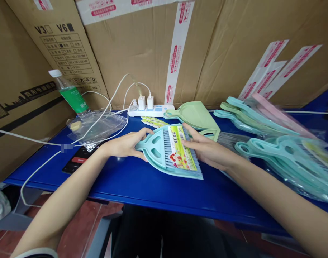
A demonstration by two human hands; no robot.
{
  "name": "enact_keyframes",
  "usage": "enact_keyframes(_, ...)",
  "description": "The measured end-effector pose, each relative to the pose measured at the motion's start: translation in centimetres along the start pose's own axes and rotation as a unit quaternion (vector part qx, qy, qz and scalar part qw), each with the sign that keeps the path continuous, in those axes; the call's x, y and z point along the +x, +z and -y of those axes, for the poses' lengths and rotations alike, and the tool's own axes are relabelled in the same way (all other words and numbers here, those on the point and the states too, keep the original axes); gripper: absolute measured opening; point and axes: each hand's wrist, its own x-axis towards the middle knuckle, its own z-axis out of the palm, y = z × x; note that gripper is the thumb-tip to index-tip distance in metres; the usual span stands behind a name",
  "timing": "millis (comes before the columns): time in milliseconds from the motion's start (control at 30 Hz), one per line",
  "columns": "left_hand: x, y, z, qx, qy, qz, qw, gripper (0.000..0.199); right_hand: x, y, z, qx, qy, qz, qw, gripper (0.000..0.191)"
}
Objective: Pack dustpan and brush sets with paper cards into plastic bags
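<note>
A light-blue dustpan (153, 163) with a matching hand brush (156, 143) nested on it is held just above the blue table. My left hand (127, 144) is closed around their handle end. Across the grey bristles lies a printed label card (181, 148) in green, yellow and white, with a red mushroom picture. My right hand (207, 148) grips this card at its right side, thumb on top; its lower fingers are partly hidden. Behind my right hand rests a green dustpan (193, 114) and a green brush (210, 134), whose bristles are partly covered by my hand.
More label cards (154, 122) lie before a white power strip (158, 109) with plugged chargers. At right are bagged blue sets (284, 154) and a bagged pink one (276, 111). Left: a bottle (72, 96), plastic bag (99, 123), phone (79, 159), and loose white cables.
</note>
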Motion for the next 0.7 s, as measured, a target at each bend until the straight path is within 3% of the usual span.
enact_keyframes(167,0.1,0.4,0.3,0.013,0.007,0.005,1.000,0.065,0.4,0.0,-1.2,-0.024,-0.023,-0.009,0.999,0.079)
enact_keyframes(267,0.0,0.2,0.5,0.027,0.012,0.002,1.000,0.068,0.5,-0.1,-1.6,0.019,-0.013,-0.017,1.000,0.081)
enact_keyframes(367,-0.1,-0.5,0.4,0.054,0.004,-0.011,0.998,0.054,0.4,-0.2,-1.5,0.066,0.001,-0.026,0.997,0.083)
enact_keyframes(467,-0.1,-1.0,0.1,0.172,-0.098,-0.068,0.978,0.039,0.3,-0.2,-1.1,0.049,0.009,-0.030,0.998,0.080)
enact_keyframes(533,0.0,-1.2,0.0,0.285,-0.204,-0.104,0.931,0.039,0.2,-0.2,-0.9,0.033,0.004,-0.031,0.999,0.077)
enact_keyframes(633,-0.2,-1.2,0.1,0.376,-0.330,-0.102,0.860,0.043,0.1,-0.3,-0.9,0.018,-0.006,-0.034,0.999,0.076)
enact_keyframes(700,-0.3,-1.2,0.4,0.380,-0.371,-0.091,0.842,0.046,0.1,-0.3,-1.0,0.014,-0.008,-0.035,0.999,0.078)
